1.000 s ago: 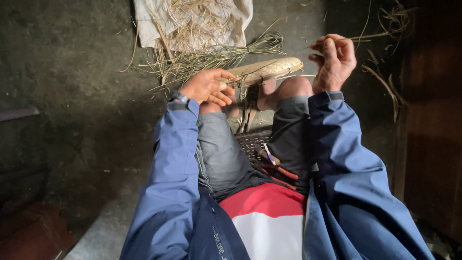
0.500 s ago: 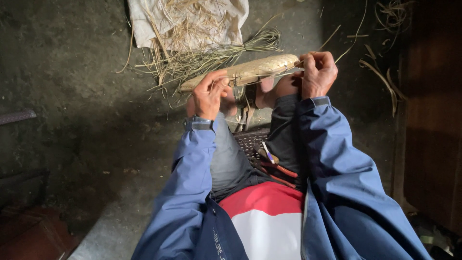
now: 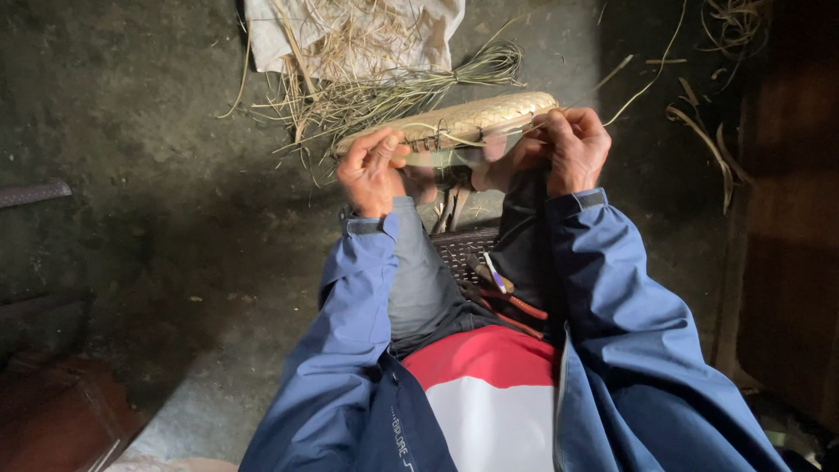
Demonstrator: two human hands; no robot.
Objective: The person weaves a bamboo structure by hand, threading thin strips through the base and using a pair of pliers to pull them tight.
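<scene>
A pale woven straw basket rests on its edge across my knees, rim toward me. My left hand grips its left end, thumb and fingers pinched on the rim. My right hand holds the right end and pinches a thin straw strand that runs up and to the right. Both arms wear blue jacket sleeves. The basket's underside is hidden behind my hands.
A bundle of loose green-yellow grass lies on a white sack on the dark floor ahead. Small tools with red handles lie between my legs on a woven seat. Dry strips are scattered at right by a dark wooden wall.
My right hand came down from a raised pull out to the right and closed onto the basket's right end. The left hand shifted a little along the rim.
</scene>
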